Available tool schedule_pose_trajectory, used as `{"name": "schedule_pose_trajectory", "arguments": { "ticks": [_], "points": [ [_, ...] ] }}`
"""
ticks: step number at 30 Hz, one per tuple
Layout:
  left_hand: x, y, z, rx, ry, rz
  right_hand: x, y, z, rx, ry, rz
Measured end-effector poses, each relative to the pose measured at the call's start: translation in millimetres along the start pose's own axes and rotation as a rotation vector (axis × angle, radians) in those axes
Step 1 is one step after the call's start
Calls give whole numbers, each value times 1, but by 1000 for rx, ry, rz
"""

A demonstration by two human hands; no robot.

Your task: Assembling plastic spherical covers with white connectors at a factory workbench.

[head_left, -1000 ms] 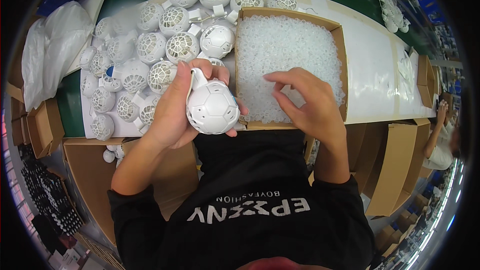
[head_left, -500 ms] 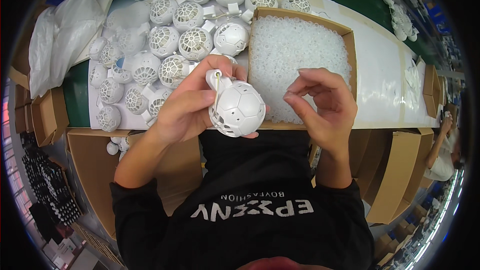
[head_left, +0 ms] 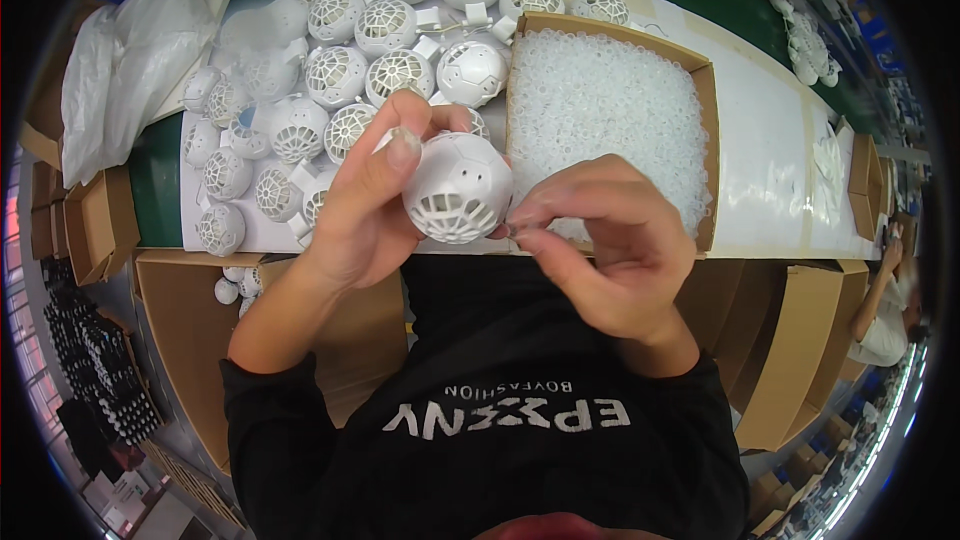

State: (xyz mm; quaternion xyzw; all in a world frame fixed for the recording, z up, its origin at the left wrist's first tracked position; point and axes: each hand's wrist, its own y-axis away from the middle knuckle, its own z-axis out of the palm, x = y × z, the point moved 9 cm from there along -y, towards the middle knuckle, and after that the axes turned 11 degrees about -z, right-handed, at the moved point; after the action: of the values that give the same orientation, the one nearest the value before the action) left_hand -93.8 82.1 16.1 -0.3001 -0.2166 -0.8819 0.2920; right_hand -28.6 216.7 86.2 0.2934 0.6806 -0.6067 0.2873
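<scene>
A white plastic ball with panel lines and a grille of slots is held up in front of my body. My left hand is wrapped round its left and far sides, the thumb near the top. My right hand has thumb and forefinger pinched together at the ball's lower right edge; whatever lies between the tips is too small to make out. Just beyond the right hand stands a shallow cardboard box filled with small clear plastic pieces.
Several similar white balls with lattice openings cover the table's left part, some with small white blocks attached. A clear plastic bag hangs at the far left. Open cartons stand below the table edge. Another person is at the far right.
My left hand has turned the ball, bringing its slotted grille toward me. My right hand has moved left from over the box to the ball's edge, its fingertips closing to a pinch.
</scene>
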Motion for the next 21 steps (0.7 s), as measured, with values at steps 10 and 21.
{"name": "schedule_pose_trajectory", "arguments": {
  "ticks": [10, 21],
  "points": [
    [13, 7, -2, 129, -608, 163, 3, -7, 3, 148, -6, -85],
    [15, 12, -1, 126, -280, 320, 22, 0, 12, 176, -158, 54]
  ]
}}
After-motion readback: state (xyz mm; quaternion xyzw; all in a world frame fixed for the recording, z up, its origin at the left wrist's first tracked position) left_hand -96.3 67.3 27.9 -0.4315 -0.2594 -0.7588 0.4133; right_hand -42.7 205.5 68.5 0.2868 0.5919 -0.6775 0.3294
